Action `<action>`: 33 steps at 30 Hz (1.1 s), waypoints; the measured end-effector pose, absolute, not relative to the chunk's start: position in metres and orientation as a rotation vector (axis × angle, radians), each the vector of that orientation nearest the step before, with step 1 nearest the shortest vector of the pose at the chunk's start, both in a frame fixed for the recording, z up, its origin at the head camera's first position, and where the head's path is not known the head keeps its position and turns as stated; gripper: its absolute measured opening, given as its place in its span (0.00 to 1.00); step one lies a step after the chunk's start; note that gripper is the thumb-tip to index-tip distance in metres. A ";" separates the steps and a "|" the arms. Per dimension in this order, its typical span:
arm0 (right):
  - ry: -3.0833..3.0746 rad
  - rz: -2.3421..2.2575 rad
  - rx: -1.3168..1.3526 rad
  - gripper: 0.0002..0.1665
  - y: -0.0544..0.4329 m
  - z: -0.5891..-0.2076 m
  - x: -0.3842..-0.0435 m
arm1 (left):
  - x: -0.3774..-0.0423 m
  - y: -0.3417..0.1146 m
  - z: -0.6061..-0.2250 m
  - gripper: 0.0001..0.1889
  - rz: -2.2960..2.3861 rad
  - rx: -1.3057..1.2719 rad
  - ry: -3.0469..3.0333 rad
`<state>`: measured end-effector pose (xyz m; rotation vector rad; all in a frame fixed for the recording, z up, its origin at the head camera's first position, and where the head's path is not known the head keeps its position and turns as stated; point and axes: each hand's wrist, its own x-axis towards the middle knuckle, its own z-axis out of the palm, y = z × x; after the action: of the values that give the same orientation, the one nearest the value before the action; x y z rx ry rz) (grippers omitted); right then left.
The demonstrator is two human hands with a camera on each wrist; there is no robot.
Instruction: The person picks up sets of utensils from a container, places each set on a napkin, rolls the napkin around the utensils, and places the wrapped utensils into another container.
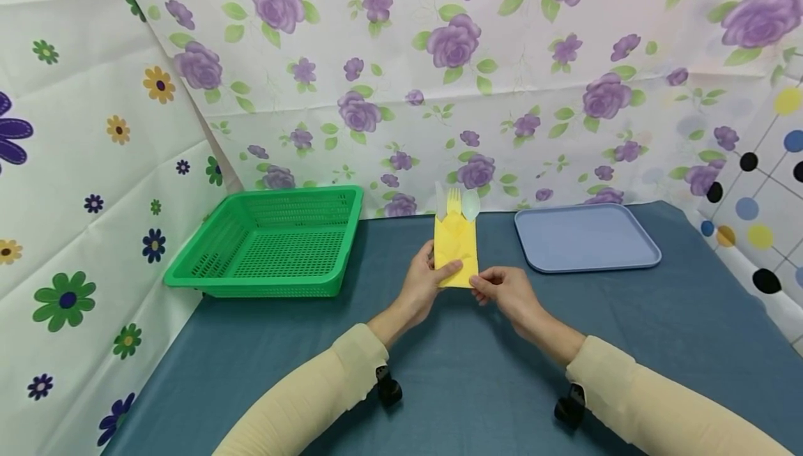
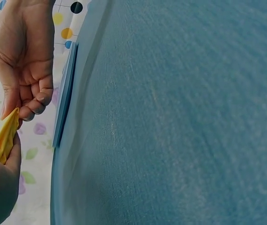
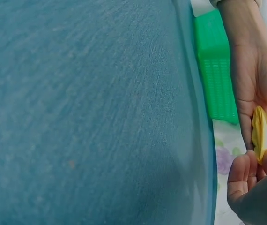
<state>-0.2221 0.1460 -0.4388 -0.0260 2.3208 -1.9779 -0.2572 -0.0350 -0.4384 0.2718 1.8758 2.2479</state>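
Observation:
A yellow folded napkin (image 1: 455, 250) is held upright above the table, with cutlery standing out of its top. From left to right these are a clear knife (image 1: 440, 199), a pale yellow fork (image 1: 454, 199) and a whitish spoon (image 1: 470, 204); their lower parts are hidden in the napkin. My left hand (image 1: 422, 280) grips the napkin from the left, thumb across its front and fingers behind. With thumb and fingertips my right hand (image 1: 509, 293) pinches its lower right corner. Both wrist views show the napkin (image 3: 261, 133) from below, between the two hands.
On the left of the dark blue table (image 1: 439, 386) stands a green plastic basket (image 1: 263, 280) with slotted walls. A flat blue-grey tray (image 1: 586, 236) lies at the back right. Flowered cloth (image 1: 376, 58) hangs behind and to the left.

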 end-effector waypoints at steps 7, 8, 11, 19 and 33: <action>2.305 -2.011 -0.015 0.13 0.147 -0.439 -0.222 | -0.259 -0.038 -0.436 0.30 2.189 0.310 1.861; 2.302 -2.014 -0.015 0.13 0.147 -0.439 -0.222 | -0.259 -0.039 -0.436 0.30 2.178 0.320 1.856; 2.296 -2.018 -0.001 0.13 0.147 -0.439 -0.222 | -0.260 -0.042 -0.433 0.29 2.151 0.321 1.821; 2.251 -2.001 -0.027 0.16 0.150 -0.439 -0.223 | -0.261 -0.046 -0.434 0.29 2.157 0.325 1.784; 2.221 -2.067 -0.086 0.15 0.153 -0.433 -0.224 | -0.258 -0.049 -0.434 0.28 2.156 0.324 1.798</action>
<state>-0.2244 0.1532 -0.4331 -0.0863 2.2206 -2.0671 -0.2585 -0.0487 -0.4335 0.3245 1.7977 2.1562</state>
